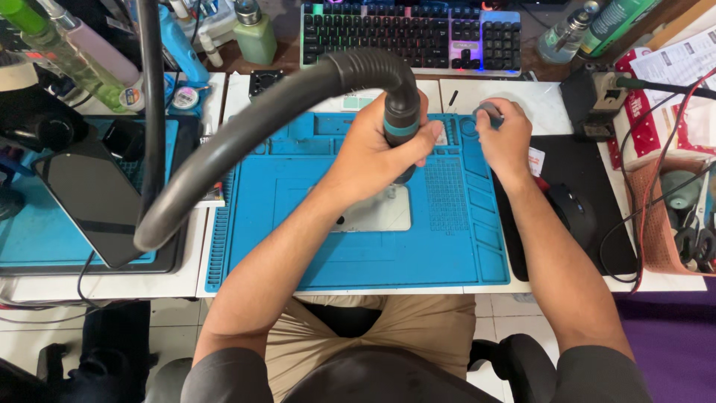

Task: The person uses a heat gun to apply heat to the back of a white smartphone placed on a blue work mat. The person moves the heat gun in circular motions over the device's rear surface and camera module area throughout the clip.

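Observation:
My left hand [377, 145] grips the black-and-teal handle [401, 123] of a hot-air tool, held upright over the blue work mat [358, 254]; its thick black hose [246, 127] arcs away to the left. The nozzle points down at a pale flat device [380, 213] lying on the mat, partly hidden by my hand. My right hand [503, 138] rests at the mat's upper right corner, fingers closed on a small grey round object [488, 112].
A lit keyboard [410, 33] stands at the back. A dark phone [93, 198] lies on a second blue mat at left. Bottles [82, 52] stand at back left. A black mouse [570, 213] on its pad and a basket [660, 224] of tools are at right.

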